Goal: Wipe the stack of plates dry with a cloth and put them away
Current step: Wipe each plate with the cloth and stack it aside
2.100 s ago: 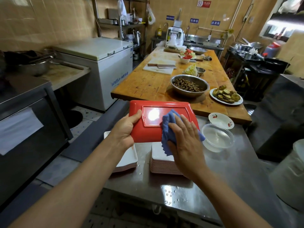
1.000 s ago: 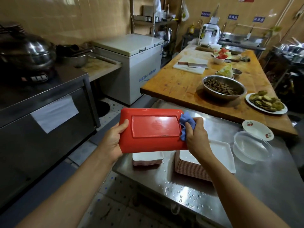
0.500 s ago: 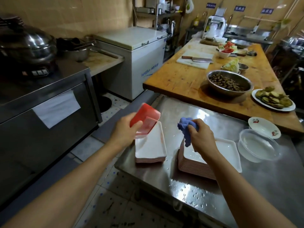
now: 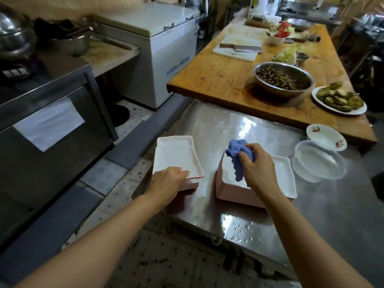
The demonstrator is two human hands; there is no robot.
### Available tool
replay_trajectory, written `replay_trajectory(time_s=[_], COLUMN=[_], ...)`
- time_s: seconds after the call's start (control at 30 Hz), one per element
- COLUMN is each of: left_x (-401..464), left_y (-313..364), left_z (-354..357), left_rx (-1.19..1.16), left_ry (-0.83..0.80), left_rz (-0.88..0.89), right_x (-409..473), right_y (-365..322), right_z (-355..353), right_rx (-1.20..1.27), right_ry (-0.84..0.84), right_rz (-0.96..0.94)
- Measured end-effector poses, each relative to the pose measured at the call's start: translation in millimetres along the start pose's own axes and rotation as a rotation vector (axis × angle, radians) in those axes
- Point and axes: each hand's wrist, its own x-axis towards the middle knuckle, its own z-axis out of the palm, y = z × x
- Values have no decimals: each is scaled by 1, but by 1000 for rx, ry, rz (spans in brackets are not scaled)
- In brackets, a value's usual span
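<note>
On the steel counter's left edge, two stacks of white plates with hands at each

Nearest the left edge sits the smaller stack; the left hand grips its near end, fingers curled over the top plate's rim. Just beside it, the taller stack lies under the right hand, which clutches a bunched blue cloth above it. Toward the right edge stand a clear plastic bowl and a small patterned dish, with the wooden table beyond
</note>
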Motion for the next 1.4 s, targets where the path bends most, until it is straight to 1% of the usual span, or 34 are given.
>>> replay_trajectory(time_s=[0.1, 0.23, 0.37, 0.5, 0.63, 0.77, 0.83, 0.9, 0.97, 1.03, 1.1, 1.17, 1.23, 1.4], left_x=[-1, 3, 6, 11, 18, 23, 31, 42, 56, 71, 83, 93, 98, 100], left_y=[5, 6, -2, -10, -16, -13, -5, 10, 29, 49, 64, 74, 81, 87], left_z=[15, 32, 44, 52, 54, 51, 47, 41, 35, 28, 24, 22, 22, 23], left_rx=[33, 45, -34, -202, -102, -50, -26, -136, -313, -462, -563, -609, -617, -677], left_ry=[-38, -97, -199, -209, -221, -259, -216, -119, -61, -89, -149, -209, -238, -238], left_rz=[-3, -60, -107, -187, -123, -150, -147, -159, -188, -250, -321, -362, -359, -301], right_x=[0, 0, -1, 2, 4, 5, 5, 6, 8, 10, 13, 16, 19, 16], right_y=[6, 14, 24, 31, 36, 40, 41, 41, 43, 48, 55, 65, 77, 99], right_z=[-3, -5, -6, -6, -8, -10, -11, -16, -24, -34, -45, -53, -58, -66], right_rx=[-9, -2, -7, -16, -4, -4, -2, -5, -21, -48, -80, -163, -248, -291], right_ry=[23, 37, 51, 54, 49, 51, 52, 73, 121, 178, 236, 269, 291, 369], right_rz=[1, 18, 25, 39, 56, 67, 70, 71, 58, 59, 79, 111, 130, 169])
